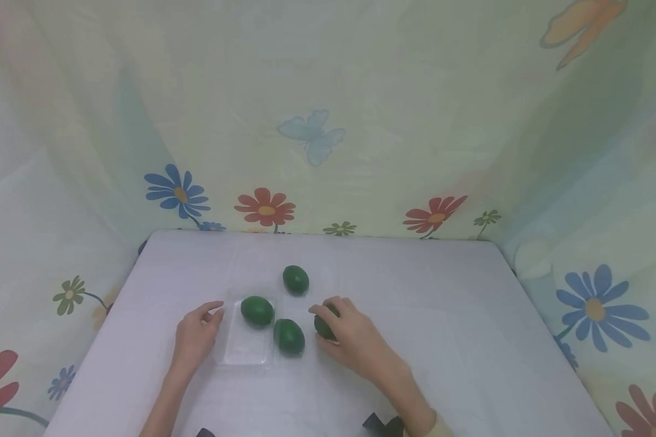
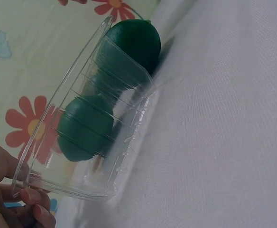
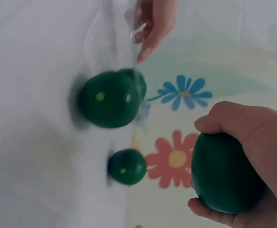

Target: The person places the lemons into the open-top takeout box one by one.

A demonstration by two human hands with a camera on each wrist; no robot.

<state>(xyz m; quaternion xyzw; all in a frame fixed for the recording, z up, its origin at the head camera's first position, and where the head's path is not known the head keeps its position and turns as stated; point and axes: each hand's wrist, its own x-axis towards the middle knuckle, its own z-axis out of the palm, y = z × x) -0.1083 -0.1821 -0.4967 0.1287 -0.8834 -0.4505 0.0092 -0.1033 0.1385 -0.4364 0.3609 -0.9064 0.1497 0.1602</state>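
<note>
My right hand (image 1: 355,340) grips a dark green, egg-shaped fruit (image 3: 226,173), thumb on one side and fingers round the other, above the right part of the table. With the left hand (image 1: 195,337) I pinch the rim of a clear plastic tray (image 2: 65,187) at its left side. Inside the tray, toward its far right corner, lies one green fruit (image 1: 257,311). A second green fruit (image 1: 290,337) sits at the tray's right edge, between it and my right hand. Farther back on the table is another green fruit (image 1: 296,280).
A white cloth covers the table (image 1: 443,291). Behind it and at both sides hangs a curtain (image 1: 388,152) printed with flowers and butterflies. Dark objects (image 1: 385,425) show at the near edge, by my right forearm.
</note>
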